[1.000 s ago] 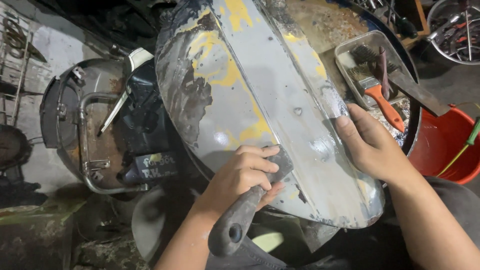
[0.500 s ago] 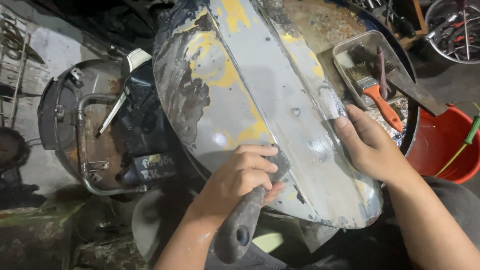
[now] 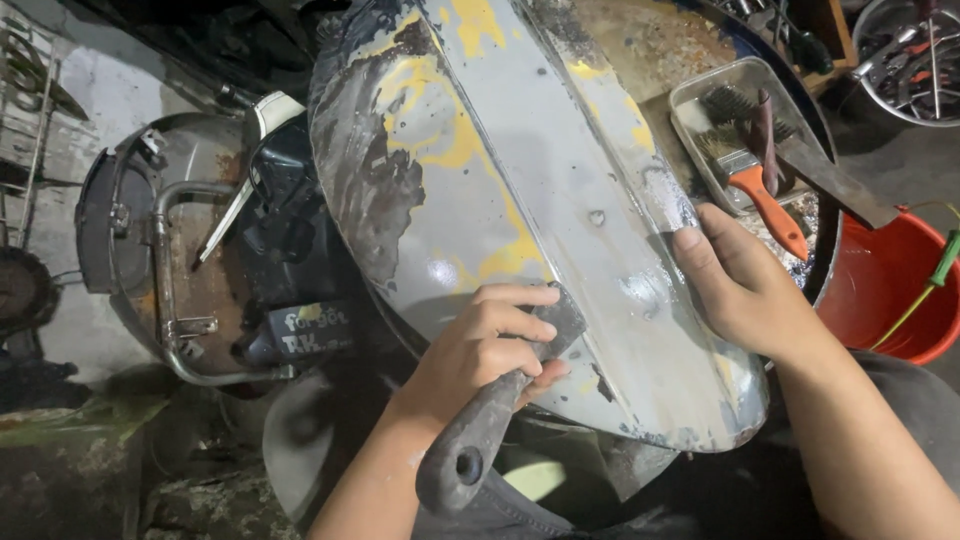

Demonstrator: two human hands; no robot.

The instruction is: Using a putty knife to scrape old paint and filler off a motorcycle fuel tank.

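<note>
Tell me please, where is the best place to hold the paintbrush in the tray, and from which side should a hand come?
Grip the paintbrush by its orange handle, probably coming from the lower right. The handle sticks out over the rim of the clear tray toward the right hand, while the bristles lie inside beside a wire brush. That end is free and likely cleaner.

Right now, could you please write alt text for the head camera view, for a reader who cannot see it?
The left hand presses a grey-handled scraper against a curved grey metal panel with yellow and rust patches, while the right hand steadies its edge. Behind sit a clear tray holding an orange-handled brush and a red bucket.
</note>
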